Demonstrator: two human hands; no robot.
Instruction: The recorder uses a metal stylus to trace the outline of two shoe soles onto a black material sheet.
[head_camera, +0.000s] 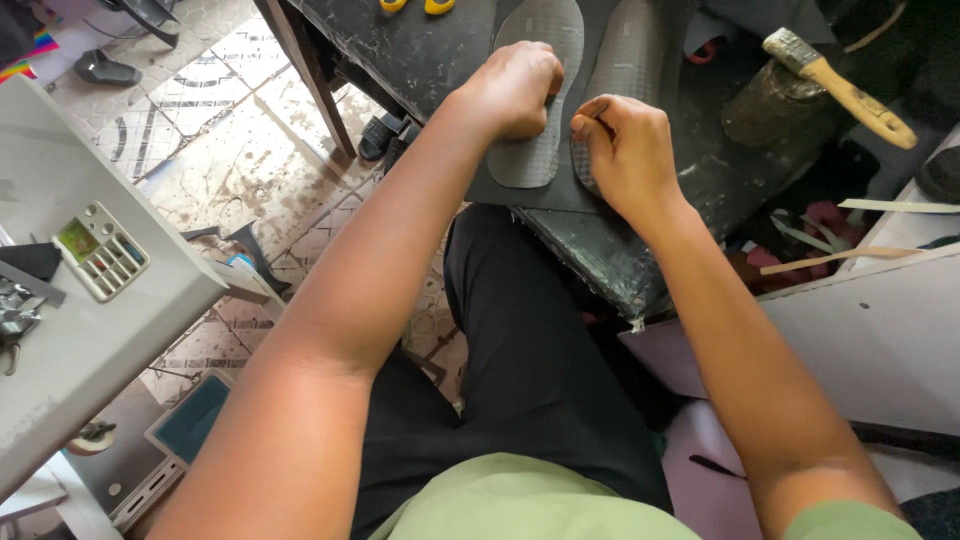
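Currently, the left hand was closed into a fist and pressed down on the left sole, which lay flat on the dark sheet over the bench. Just right of it, the right hand rested on the right sole, fingers pinched together on a thin object too small to identify. Well right of that hand, a brush lay across a pot. Risk, as judged: uneven pressure could let either sole slide on the sheet, and the pinched object could stray off the sole edge.
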